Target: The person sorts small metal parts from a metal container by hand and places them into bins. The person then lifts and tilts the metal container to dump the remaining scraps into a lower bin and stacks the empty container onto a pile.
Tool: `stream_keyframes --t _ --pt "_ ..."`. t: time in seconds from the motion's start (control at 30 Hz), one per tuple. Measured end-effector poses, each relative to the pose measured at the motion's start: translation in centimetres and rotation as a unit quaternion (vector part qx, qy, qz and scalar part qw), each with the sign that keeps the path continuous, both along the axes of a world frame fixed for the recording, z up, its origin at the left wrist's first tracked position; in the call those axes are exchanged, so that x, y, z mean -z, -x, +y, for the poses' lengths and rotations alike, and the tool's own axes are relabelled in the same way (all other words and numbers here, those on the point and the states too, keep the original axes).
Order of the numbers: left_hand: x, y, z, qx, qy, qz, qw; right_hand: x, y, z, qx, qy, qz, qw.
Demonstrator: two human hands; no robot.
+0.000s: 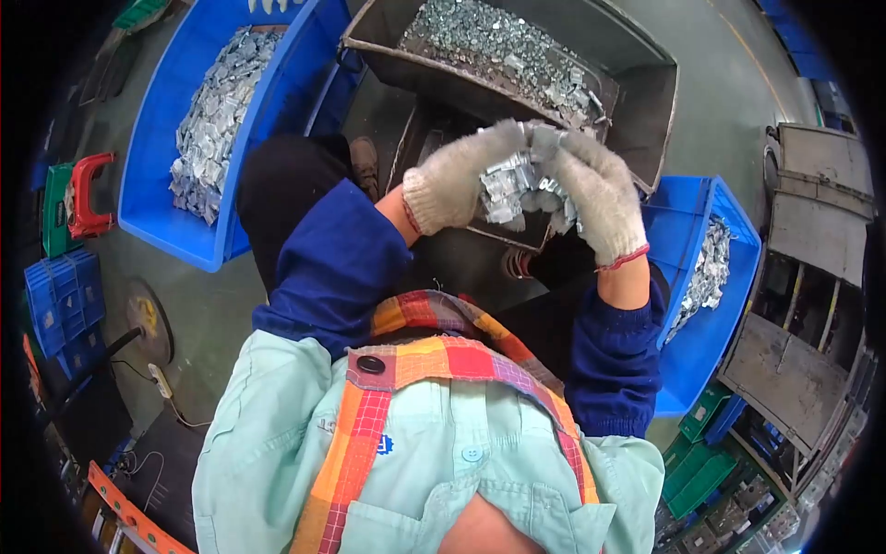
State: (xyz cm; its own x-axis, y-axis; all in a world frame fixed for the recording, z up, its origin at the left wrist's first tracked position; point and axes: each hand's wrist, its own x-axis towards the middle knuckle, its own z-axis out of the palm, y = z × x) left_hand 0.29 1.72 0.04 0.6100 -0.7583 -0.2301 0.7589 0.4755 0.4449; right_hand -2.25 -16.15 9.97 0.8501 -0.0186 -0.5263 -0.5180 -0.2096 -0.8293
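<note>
My left hand [461, 175], in a grey-white knitted glove, is closed on the left side of a cluster of shiny metal pieces [506, 189]. From the right, my right hand [600, 194], in a matching glove with a red cuff edge, wraps round the same cluster. The gloved fingertips nearly meet at the top of it. Both hands are in front of my lap, just below the near wall of a large grey metal bin [443, 74] that holds many small metal pieces [503, 55]. Fingers on the far side are partly hidden.
A blue bin [242, 185] of metal pieces stands at the left, and another blue bin [678, 222] at the right. A red stool [90, 196] is at the far left. Grey metal cabinets [794, 379] and green crates [706, 471] line the right side.
</note>
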Motion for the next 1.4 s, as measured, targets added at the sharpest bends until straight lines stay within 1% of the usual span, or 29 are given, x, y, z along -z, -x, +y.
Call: stream_keyframes --t 0.03,0.07,0.1,0.17,0.23,0.33,0.4,0.43,0.5,0.53,0.57,0.6,0.63,0.67,0.7,0.73,0.8,0.87,0.9,0.97,1.0,1.03,1.07,1.13,1.17,1.2,1.27,1.33,1.4 --pt "-0.7 0.3 -0.1 -0.004 -0.005 -0.016 1.000 0.3 -0.1 0.1 -0.024 0.077 -0.003 0.997" --pt "-1.1 0.3 -0.3 -0.008 -0.011 -0.032 0.999 1.5 0.1 -0.3 -0.045 0.077 -0.044 0.995" --pt "0.0 0.3 -0.2 -0.007 0.002 -0.027 1.000 2.5 0.2 -0.5 -0.064 0.102 -0.074 0.990" --pt "1.6 0.2 -0.5 -0.037 -0.004 0.012 0.999 1.6 0.1 -0.1 -0.094 0.140 -0.050 0.984" --pt "2.9 0.0 -0.5 -0.057 -0.011 0.035 0.998 2.5 0.3 -0.5 -0.108 0.156 -0.127 0.974" --pt "2.6 0.0 -0.6 -0.069 -0.028 0.031 0.997 2.2 0.8 -0.8 -0.058 0.152 -0.149 0.975" --pt "2.0 0.2 -0.5 -0.070 -0.040 0.054 0.995 0.3 1.2 -1.0 0.023 0.076 -0.073 0.994" --pt "1.8 0.1 -0.4 -0.062 -0.034 0.064 0.995 0.5 1.1 -2.5 0.061 0.081 -0.111 0.989" --pt "2.0 0.2 -0.3 -0.067 -0.026 0.086 0.994 -1.1 1.3 -5.6 0.188 0.049 -0.176 0.965" --pt "1.7 0.3 -0.2 -0.068 -0.028 0.092 0.993 -1.3 1.6 -7.8 0.246 0.097 -0.211 0.941" --pt "1.5 0.2 -0.1 -0.068 -0.029 0.099 0.992 -0.6 2.1 -11.1 0.314 0.090 -0.237 0.915" --pt "1.3 0.2 0.0 -0.069 -0.031 0.105 0.992 -1.2 2.4 -13.3 0.377 0.174 -0.242 0.877" --pt "1.1 0.3 -0.1 -0.079 -0.044 0.106 0.990 -0.4 3.3 -16.9 0.414 0.222 -0.275 0.839" --pt "0.9 0.4 -0.2 -0.083 -0.051 0.111 0.989 0.3 4.7 -20.5 0.453 0.279 -0.262 0.805" --pt "0.6 0.5 -0.2 -0.087 -0.058 0.116 0.988 -0.2 5.6 -21.8 0.442 0.452 -0.255 0.732" --pt "0.4 0.5 -0.2 -0.090 -0.066 0.122 0.986 -1.3 6.4 -22.7 0.422 0.615 -0.140 0.652" --pt "0.7 0.3 -0.2 -0.082 -0.071 0.142 0.984 -1.0 6.9 -23.1 0.419 0.694 -0.091 0.578" --pt "0.8 0.5 -0.7 -0.101 -0.095 0.149 0.979 -0.1 6.0 -22.2 0.385 0.614 -0.181 0.665" --pt "0.6 0.7 -0.6 -0.086 -0.085 0.139 0.983 0.3 5.1 -20.7 0.365 0.569 -0.225 0.702" --pt "0.2 0.9 -0.8 -0.081 -0.096 0.131 0.983 1.6 3.1 -15.6 0.333 0.349 -0.313 0.818" --pt "0.1 0.9 -0.9 -0.078 -0.102 0.126 0.984 3.8 2.4 -14.9 0.205 0.374 -0.346 0.836" --pt "0.0 1.1 -1.0 -0.075 -0.116 0.123 0.983 3.9 1.9 -12.2 0.081 0.411 -0.354 0.836" --pt "0.2 1.0 -1.1 -0.060 -0.092 0.125 0.986 4.0 1.4 -9.6 -0.042 0.430 -0.369 0.823" --pt "1.0 0.8 -1.0 -0.028 -0.045 0.130 0.990 6.2 1.0 -6.4 -0.190 0.324 -0.378 0.846" --pt "1.1 0.8 -1.4 -0.025 -0.047 0.112 0.992 5.3 0.5 -3.7 -0.116 0.187 -0.256 0.941" --pt "0.8 0.8 -1.5 -0.036 -0.041 0.117 0.992 5.2 0.1 -1.8 -0.059 0.102 -0.139 0.983" --pt "-0.1 1.1 -1.6 -0.059 -0.026 0.129 0.990 5.1 -0.1 -0.4 -0.044 0.090 -0.100 0.990" --pt "0.0 0.9 -1.4 -0.056 -0.025 0.127 0.990 5.3 -0.5 -0.2 0.033 -0.020 -0.078 0.996" --pt "-0.2 0.9 -1.1 -0.051 -0.007 0.111 0.993 4.8 -0.6 -0.3 0.102 -0.130 -0.048 0.985"
